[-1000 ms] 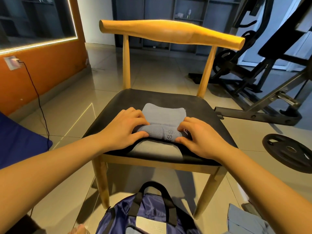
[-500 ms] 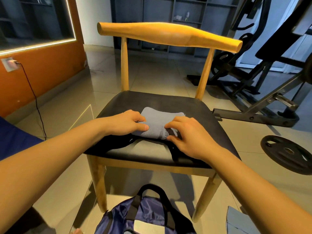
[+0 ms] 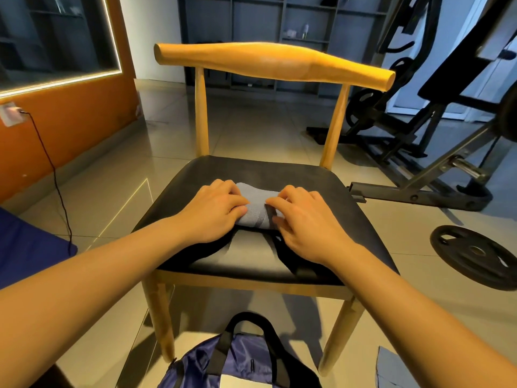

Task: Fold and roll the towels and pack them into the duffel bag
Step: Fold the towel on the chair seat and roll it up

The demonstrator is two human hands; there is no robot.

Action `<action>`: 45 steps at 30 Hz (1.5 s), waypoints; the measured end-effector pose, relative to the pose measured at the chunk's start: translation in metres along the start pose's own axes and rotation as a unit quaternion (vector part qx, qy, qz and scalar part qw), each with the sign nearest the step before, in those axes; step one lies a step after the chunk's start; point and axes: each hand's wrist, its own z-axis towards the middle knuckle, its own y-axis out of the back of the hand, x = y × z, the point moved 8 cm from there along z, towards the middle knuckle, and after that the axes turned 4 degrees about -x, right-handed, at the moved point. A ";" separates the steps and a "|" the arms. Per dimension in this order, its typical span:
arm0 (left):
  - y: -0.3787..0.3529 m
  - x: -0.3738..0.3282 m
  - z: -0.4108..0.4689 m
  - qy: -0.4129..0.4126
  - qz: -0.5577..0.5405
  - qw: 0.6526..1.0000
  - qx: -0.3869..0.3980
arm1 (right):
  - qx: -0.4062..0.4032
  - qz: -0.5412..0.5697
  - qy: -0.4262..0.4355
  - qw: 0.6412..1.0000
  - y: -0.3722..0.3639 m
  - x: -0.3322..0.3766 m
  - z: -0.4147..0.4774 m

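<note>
In the head view we see a grey-blue towel (image 3: 256, 204) bunched into a roll at the middle of the chair (image 3: 279, 169) seat. Our left hand (image 3: 212, 212) grips the roll's left end, fingers curled over the top and thumb against the near side. Our right hand (image 3: 307, 222) grips the right end likewise. The navy duffel bag (image 3: 223, 362) sits on the floor in front of the chair. A second towel (image 3: 391, 371) lies off its front right leg, and a weight plate (image 3: 472, 254) lies to its right.
</note>
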 end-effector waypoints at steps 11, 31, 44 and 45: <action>0.008 -0.014 0.005 -0.059 0.004 0.995 -0.085 | 0.011 0.123 -0.093 0.988 -0.009 -0.021 0.007; -0.003 -0.001 0.040 0.013 -0.030 0.998 -0.061 | 0.006 0.061 -0.060 0.996 -0.014 -0.033 0.029; -0.016 0.014 0.066 0.100 -0.068 0.992 0.027 | -0.004 0.111 -0.111 0.988 -0.026 -0.059 0.057; -0.019 0.019 0.069 0.117 -0.088 0.988 0.038 | 0.017 0.121 -0.114 0.986 -0.033 -0.060 0.058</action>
